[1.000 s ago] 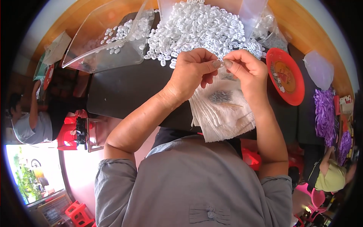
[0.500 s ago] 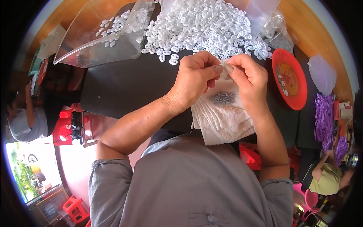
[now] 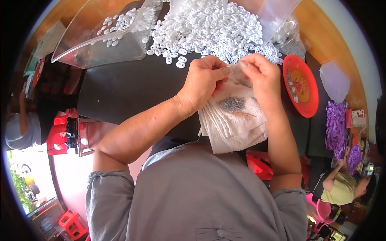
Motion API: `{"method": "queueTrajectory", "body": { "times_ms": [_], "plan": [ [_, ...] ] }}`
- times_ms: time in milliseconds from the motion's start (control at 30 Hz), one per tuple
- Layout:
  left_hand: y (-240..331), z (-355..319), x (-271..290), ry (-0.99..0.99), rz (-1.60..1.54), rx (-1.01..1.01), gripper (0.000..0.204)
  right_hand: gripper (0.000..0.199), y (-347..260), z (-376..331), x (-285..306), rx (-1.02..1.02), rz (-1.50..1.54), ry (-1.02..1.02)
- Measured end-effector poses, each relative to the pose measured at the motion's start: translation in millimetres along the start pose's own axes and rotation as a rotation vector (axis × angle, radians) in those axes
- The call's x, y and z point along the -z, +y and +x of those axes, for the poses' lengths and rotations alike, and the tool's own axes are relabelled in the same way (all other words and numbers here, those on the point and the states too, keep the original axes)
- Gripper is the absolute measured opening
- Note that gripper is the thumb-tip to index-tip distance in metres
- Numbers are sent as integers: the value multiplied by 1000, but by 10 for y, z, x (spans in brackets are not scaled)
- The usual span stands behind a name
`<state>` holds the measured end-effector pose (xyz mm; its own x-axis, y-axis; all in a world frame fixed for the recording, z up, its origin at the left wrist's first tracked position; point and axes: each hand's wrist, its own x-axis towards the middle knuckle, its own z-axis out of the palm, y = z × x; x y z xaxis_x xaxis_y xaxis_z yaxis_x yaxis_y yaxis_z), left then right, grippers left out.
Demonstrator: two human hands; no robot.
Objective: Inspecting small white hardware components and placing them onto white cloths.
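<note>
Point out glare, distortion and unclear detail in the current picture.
Head view: glare bleaches the opening at lower left; head view: the wood bows along the black rim; head view: the left hand looks fairly sharp, fine detail at its fingertips unclear.

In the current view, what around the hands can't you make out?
All in the head view:
Whether the left grip holds anything: too small, partly covered by its thumb.
The right grip's inner fingers: partly hidden behind its own thumb and hand.
Single dark bits on the cloth: too small to separate.
Far end of the white pile: cut off by the top edge.
</note>
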<state>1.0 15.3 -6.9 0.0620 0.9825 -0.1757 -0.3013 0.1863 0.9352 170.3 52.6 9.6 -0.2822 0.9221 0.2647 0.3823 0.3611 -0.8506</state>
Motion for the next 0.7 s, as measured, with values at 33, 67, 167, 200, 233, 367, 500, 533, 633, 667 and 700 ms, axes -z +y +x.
{"method": "queueTrajectory", "body": {
  "times_ms": [33, 67, 167, 200, 233, 367, 500, 533, 633, 667, 700],
  "plan": [
    [-7, -1, 8, -1, 3, 0, 10, 8, 26, 58, 42, 5, -112, 53],
    [-14, -7, 20, -1, 6, 0, 11, 9, 30, 151, 109, -19, -264, 44],
    [-21, -7, 3, -18, 17, -5, 10, 12, 213, 499, 210, 72, -626, 21],
    [-26, -1, 4, -20, 12, -12, 10, 12, 294, 600, 199, 78, -632, 22],
    [-32, 9, -1, -22, 22, 0, 10, 13, 371, 684, 186, 160, -721, 7],
    [-24, 22, 24, -28, 38, 12, 10, 16, 478, 869, 161, 217, -885, -141],
    [-23, 29, 55, -32, -6, 22, 10, 17, 467, 908, 144, 188, -930, -195],
    [-21, 28, 53, -35, -1, 20, 10, 16, 493, 904, 145, 187, -920, -180],
    [0, 26, 49, -40, 4, 23, 10, 17, 573, 891, 149, 193, -918, -147],
    [1, 28, 48, -42, 9, 25, 10, 17, 598, 887, 157, 202, -924, -126],
    [-3, 32, 53, -42, 6, 27, 10, 17, 598, 884, 163, 201, -925, -129]
  ]
}}
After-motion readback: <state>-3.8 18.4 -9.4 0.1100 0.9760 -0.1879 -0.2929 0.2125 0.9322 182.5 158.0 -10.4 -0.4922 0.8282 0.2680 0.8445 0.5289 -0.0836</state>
